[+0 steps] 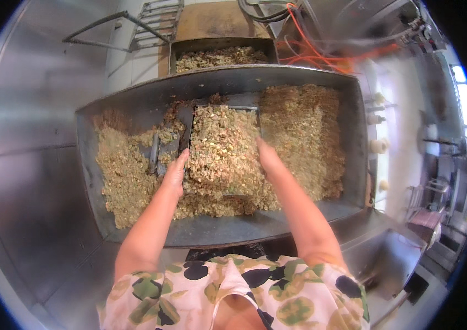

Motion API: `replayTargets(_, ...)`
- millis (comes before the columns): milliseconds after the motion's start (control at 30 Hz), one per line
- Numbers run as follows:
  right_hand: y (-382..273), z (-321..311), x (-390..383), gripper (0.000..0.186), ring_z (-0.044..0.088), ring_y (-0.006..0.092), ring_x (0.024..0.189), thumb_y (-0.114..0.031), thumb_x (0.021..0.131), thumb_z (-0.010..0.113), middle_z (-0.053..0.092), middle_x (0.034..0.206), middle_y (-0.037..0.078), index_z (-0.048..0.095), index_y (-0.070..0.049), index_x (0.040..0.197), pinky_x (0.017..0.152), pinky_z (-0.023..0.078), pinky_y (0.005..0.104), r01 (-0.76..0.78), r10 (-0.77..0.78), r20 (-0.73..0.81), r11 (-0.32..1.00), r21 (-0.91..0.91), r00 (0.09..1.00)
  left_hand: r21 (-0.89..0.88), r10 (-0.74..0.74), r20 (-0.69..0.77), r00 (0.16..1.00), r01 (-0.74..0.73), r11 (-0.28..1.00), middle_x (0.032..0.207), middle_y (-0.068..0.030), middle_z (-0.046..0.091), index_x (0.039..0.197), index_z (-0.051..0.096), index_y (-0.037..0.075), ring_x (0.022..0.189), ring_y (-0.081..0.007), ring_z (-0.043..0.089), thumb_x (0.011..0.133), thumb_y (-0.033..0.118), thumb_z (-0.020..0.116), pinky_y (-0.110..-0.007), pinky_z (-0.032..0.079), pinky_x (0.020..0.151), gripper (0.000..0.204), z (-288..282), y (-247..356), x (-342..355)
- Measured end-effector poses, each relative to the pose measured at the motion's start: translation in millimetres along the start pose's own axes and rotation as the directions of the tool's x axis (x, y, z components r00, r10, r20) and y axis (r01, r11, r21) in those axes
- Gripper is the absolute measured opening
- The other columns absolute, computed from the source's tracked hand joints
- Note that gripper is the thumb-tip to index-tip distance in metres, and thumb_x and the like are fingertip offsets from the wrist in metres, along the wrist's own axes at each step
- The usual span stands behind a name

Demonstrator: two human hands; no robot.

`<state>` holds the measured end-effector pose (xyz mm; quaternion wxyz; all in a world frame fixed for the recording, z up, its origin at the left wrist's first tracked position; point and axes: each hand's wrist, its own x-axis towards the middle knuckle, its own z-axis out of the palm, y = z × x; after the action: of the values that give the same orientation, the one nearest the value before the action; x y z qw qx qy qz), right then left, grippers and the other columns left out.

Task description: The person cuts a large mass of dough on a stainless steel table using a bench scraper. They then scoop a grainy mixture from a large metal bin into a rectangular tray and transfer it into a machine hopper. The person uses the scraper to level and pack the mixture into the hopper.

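Note:
A shallow metal tray (224, 146), heaped with a crumbly tan mix of flakes or nuts, sits inside a large steel trough (219, 231). My left hand (177, 170) grips the tray's left side, and my right hand (268, 159) grips its right side, with fingertips partly hidden. More of the loose mix (302, 140) lies around the tray on both sides. A dark metal piece (155, 154), possibly a tool, lies half in the mix left of the tray.
Behind the trough stand a smaller bin of mix (173, 55), a brown board (222, 19) and a metal rack (153, 25). Orange hoses (321, 58) run at the back right. A steel panel (24, 154) is at left; steel equipment (393, 258) stands right.

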<state>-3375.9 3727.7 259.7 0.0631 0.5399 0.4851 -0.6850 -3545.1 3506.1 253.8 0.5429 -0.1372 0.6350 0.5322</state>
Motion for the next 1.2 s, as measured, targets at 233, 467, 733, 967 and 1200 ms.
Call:
replayTargets(233, 6.9, -15.3, -95.1, 0.050, 0.062, 0.0250, 0.099, -0.040, 0.096, 0.050, 0.063, 0.114, 0.013, 0.053, -0.001, 0.127, 0.084, 0.050, 0.0408, 0.047, -0.012, -0.082, 0.901, 0.431, 0.997, -0.193, 0.107, 0.180, 0.978, -0.071, 0.979, 0.117, -0.0123, 0.063, 0.121, 0.058, 0.002, 0.105, -0.0266, 0.061, 0.089, 0.042, 0.064, -0.044, 0.051, 0.089, 0.051, 28.4, 31.0, -96.7)
replayTargets(467, -4.9, -19.3, -234.4, 0.056, 0.062, 0.0277, 0.099, -0.041, 0.093, 0.054, 0.063, 0.111, 0.017, 0.053, 0.004, 0.126, 0.083, 0.050, 0.0412, 0.332, -0.219, -0.256, 0.731, 0.596, 0.941, -0.106, 0.125, 0.339, 0.932, -0.095, 0.990, 0.112, -0.0130, 0.066, 0.118, 0.059, 0.002, 0.099, -0.0265, 0.064, 0.092, 0.037, 0.061, -0.044, 0.053, 0.086, 0.044, 72.2, 75.1, -215.6)
replayTargets(733, 22.6, -85.2, -401.5, 0.046, 0.061, 0.0277, 0.097, -0.041, 0.095, 0.048, 0.063, 0.107, 0.017, 0.058, -0.003, 0.117, 0.087, 0.047, 0.0430, 0.464, -0.201, -0.436, 0.586, 0.664, 0.877, 0.092, 0.138, 0.496, 0.858, -0.209, 0.974, 0.111, -0.0126, 0.067, 0.116, 0.060, 0.001, 0.093, -0.0230, 0.067, 0.095, 0.030, 0.057, -0.039, 0.055, 0.082, 0.036, 169.8, 66.8, -319.6)
replayTargets(967, 110.2, -185.3, -547.5, 0.033, 0.061, 0.0265, 0.093, -0.032, 0.098, 0.045, 0.061, 0.095, 0.014, 0.053, -0.005, 0.115, 0.083, 0.048, 0.0458, 0.675, -0.200, -0.645, 0.273, 0.686, 0.737, 0.234, -0.063, 0.796, 0.602, -0.210, 0.949, 0.116, -0.0105, 0.065, 0.123, 0.056, 0.002, 0.098, -0.0219, 0.065, 0.097, 0.029, 0.053, -0.038, 0.054, 0.085, 0.037, 311.0, 2.3, -402.2)
replayTargets(1200, 218.4, -246.9, -746.8, 0.054, 0.058, 0.0259, 0.109, -0.046, 0.092, 0.050, 0.057, 0.119, 0.018, 0.051, -0.004, 0.127, 0.090, 0.049, 0.0392, 0.758, 0.264, -0.878, 0.443, 0.478, 0.399, 0.464, -0.323, 0.854, 0.408, -0.318, 0.827, 0.112, -0.0115, 0.066, 0.122, 0.056, 0.001, 0.093, -0.0206, 0.067, 0.093, 0.032, 0.060, -0.037, 0.055, 0.079, 0.042, 463.2, -140.4, -558.9)
